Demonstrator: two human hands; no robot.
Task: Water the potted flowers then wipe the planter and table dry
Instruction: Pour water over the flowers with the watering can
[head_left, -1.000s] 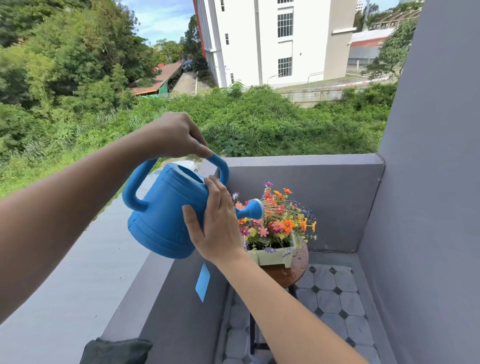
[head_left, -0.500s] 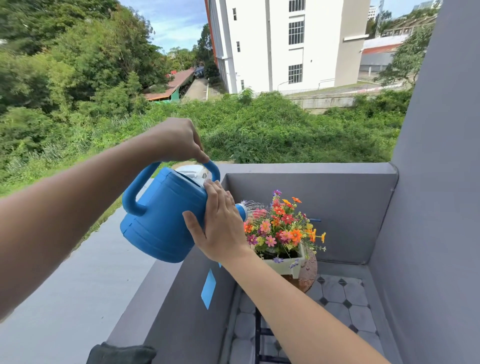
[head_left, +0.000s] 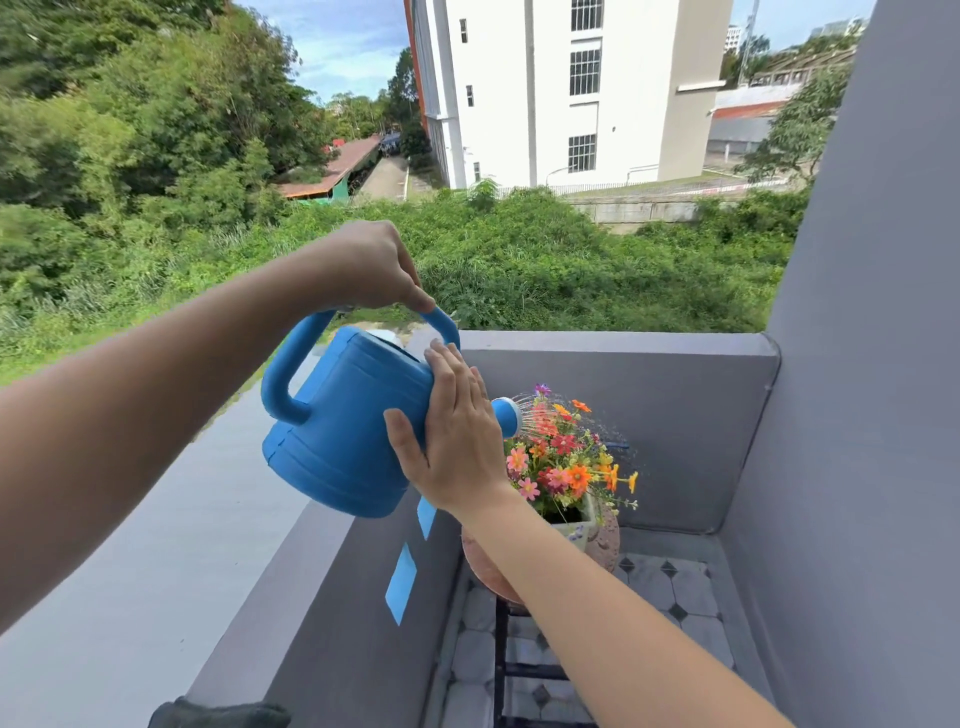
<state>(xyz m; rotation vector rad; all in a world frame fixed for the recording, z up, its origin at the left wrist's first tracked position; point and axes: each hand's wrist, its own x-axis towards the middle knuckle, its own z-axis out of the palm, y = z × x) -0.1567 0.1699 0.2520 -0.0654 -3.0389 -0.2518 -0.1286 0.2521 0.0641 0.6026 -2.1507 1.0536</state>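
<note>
A blue watering can (head_left: 343, 421) is tilted toward the right, its white-rimmed rose (head_left: 508, 417) spraying thin jets over the colourful flowers (head_left: 563, 462). My left hand (head_left: 369, 267) is closed on the can's top handle. My right hand (head_left: 457, 441) lies flat with spread fingers against the can's front side, near the spout. The flowers stand in a pale green planter (head_left: 581, 525) on a small round reddish table (head_left: 605, 540), partly hidden by my right forearm.
A grey parapet wall (head_left: 613, 343) encloses the balcony corner, with a tall grey wall (head_left: 857, 364) on the right. Blue tape patches (head_left: 401, 582) mark the inner wall. A dark cloth (head_left: 218, 714) lies on the ledge at the bottom. Tiled floor (head_left: 675, 587) below.
The view has shifted slightly, and the can sits a bit farther over the flowers. Water keeps spraying from the rose. Both hands hold as before.
</note>
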